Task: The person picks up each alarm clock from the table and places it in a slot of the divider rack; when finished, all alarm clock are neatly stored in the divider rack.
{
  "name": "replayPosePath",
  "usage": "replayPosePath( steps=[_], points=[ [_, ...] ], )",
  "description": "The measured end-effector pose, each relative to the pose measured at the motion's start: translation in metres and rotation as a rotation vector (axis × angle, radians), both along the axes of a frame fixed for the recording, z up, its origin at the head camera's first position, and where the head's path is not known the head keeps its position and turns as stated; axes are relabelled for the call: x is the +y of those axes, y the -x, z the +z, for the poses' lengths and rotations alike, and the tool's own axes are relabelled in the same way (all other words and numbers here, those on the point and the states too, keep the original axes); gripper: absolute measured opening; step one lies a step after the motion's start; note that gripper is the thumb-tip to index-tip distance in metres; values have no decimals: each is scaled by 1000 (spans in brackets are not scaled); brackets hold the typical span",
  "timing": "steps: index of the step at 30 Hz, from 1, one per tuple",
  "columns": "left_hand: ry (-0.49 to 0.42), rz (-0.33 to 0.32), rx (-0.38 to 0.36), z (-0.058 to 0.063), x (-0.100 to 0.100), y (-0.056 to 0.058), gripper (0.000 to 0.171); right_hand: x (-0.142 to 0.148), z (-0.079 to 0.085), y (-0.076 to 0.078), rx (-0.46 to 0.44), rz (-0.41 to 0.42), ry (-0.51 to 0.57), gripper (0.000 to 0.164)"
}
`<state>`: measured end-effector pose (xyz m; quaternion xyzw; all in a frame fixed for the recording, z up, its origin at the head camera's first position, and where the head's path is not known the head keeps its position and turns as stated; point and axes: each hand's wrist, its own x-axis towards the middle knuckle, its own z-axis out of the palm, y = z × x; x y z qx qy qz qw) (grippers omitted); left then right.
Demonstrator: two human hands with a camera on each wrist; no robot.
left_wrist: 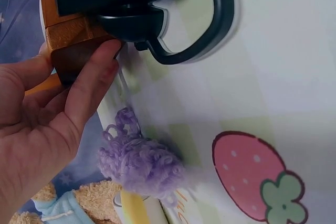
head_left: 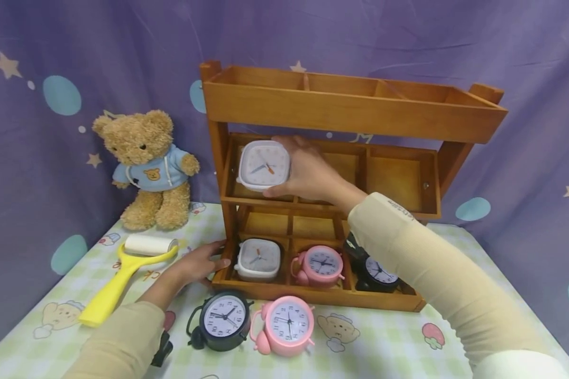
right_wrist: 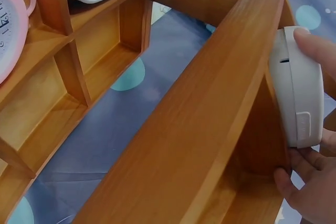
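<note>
My right hand (head_left: pixel 310 171) grips a white square alarm clock (head_left: pixel 261 166) by its right side, at the left compartment of the middle tier of a wooden shelf (head_left: pixel 351 110). In the right wrist view, the white clock (right_wrist: pixel 304 93) is seen from its side, with thumb and fingers around it. My left hand (head_left: pixel 192 268) holds the shelf's lower left corner. The left wrist view shows that hand (left_wrist: pixel 58 108) pinching the wooden corner (left_wrist: pixel 79 45). On the bottom tier sit another white clock (head_left: pixel 258 258), a pink clock (head_left: pixel 323 263) and a black clock (head_left: pixel 379 273), partly behind my right sleeve.
In front of the shelf stand a black twin-bell clock (head_left: pixel 225 318) and a pink one (head_left: pixel 289 323). To the left lie a yellow-handled lint roller (head_left: pixel 106 295) and a seated teddy bear (head_left: pixel 154 173). Purple fluffy yarn (left_wrist: pixel 139 161) appears beside the left hand.
</note>
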<state>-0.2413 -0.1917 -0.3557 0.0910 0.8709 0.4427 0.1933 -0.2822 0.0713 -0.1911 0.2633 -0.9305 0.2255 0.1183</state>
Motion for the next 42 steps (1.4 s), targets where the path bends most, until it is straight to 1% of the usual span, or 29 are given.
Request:
replayPosePath(
  steps=[3, 6, 16, 20, 25, 29, 33, 42],
  points=[
    [2, 3, 2, -1, 1, -1, 66, -3, -2, 4, 0, -25, -42, 111],
    [5, 7, 8, -2, 1, 0, 65, -6, -4, 6, 15, -25, -76, 111],
    [19, 2, 25, -5, 2, 2, 65, -9, -10, 10, 37, -41, -133, 113],
    [24, 4, 19, -6, 2, 3, 65, -8, -10, 10, 19, -32, -145, 113],
    [45, 7, 30, -6, 2, 4, 65, -6, -11, 11, -24, -14, -176, 110],
    [41, 4, 36, -5, 1, 3, 65, -6, -11, 11, -47, -4, -195, 109],
    [32, 2, 30, -4, 1, 2, 65, -7, -10, 11, -66, -9, -195, 109],
    [8, -1, 17, -4, 0, 3, 65, -10, -6, 9, -111, -33, -161, 100]
  ],
)
